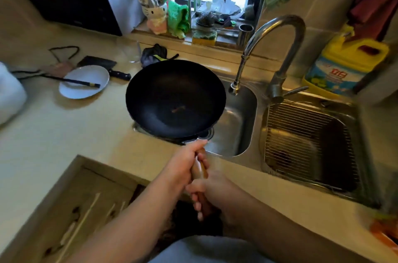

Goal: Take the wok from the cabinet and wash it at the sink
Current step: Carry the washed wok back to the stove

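Far left of the grip: white plate (84,81) with chopsticks (71,80), cleaver (101,64), parked clear of the work. Ahead of the grip: wok (175,99), level, bowl up, over the counter edge and left sink basin (239,112), likely headed under the faucet (271,47). Left hand (183,163) forward on the wooden handle (199,171), right hand (212,189) behind, both clenched around it, probably sharing the weight. Right of the grip: racked basin (310,144), detergent jug (344,67).
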Motion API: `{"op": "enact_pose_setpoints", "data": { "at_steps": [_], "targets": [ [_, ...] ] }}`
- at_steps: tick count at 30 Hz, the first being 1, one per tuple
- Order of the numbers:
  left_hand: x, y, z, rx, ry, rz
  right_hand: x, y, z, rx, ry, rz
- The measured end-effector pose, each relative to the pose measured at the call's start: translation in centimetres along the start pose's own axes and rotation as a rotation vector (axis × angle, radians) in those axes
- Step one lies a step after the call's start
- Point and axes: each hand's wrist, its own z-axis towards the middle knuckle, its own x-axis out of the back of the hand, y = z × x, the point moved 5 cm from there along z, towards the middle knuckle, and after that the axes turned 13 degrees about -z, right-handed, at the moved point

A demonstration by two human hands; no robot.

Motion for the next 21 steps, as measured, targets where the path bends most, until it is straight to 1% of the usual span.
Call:
{"op": "enact_pose_setpoints", "data": {
  "at_steps": [2,4,5,8,10,14,18,21],
  "targets": [
    [-0.2,-1.2,-1.2,-0.037,-0.009,-0.018,0.3,0.9,-0.9,0.052,0.006,-0.111],
    [-0.2,-2.5,-2.4,-0.069,-0.01,-0.035,0.3,1.9,-1.9,0.113,-0.015,-0.166],
    [0.0,-3.0,-3.1,-0.088,-0.004,-0.033,0.1,2.4,-2.3,0.122,-0.03,-0.173],
    [1.0,-3.8,-5.2,-0.189,0.046,-0.008,-0.2,4.1,-3.0,0.055,-0.025,-0.251],
    [1.9,-3.6,-6.7,-0.301,0.103,-0.008,-0.7,4.4,-3.3,0.091,-0.05,-0.351],
    [4.6,-3.0,-9.4,-0.461,0.224,-0.066,-3.0,4.4,-4.1,0.18,-0.139,-0.436],
    [9.0,-2.6,-12.8,-0.577,0.259,-0.124,-7.1,4.5,-5.4,0.246,-0.275,-0.536],
    [13.3,-2.7,-16.0,-0.659,0.315,-0.156,-11.3,5.3,-6.5,0.28,-0.345,-0.583]
  ]
}}
